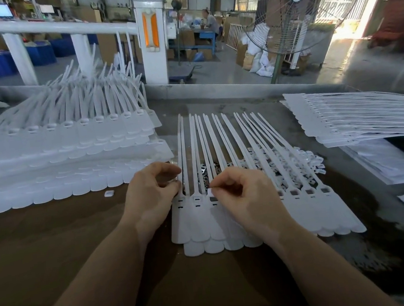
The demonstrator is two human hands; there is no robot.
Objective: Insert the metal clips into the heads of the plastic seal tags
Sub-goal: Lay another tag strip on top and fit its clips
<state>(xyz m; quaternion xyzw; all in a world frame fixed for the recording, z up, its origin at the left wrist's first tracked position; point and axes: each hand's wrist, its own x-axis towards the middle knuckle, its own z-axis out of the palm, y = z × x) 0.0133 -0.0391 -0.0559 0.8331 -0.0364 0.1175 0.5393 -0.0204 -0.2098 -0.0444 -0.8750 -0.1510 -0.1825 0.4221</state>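
Head view: the right hand [246,198] pinches a small white plastic cap [210,191] over the row of flat white plastic seal tags [304,208]; the left hand [149,194], fingers curled, grips something unclear.

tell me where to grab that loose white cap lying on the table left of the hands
Pinch the cap by its two short edges, coming straight down from above. It lies flat and apart on bare table, with the tag stack just behind it, so a low approach from the far side looks blocked. The left hand is nearest.
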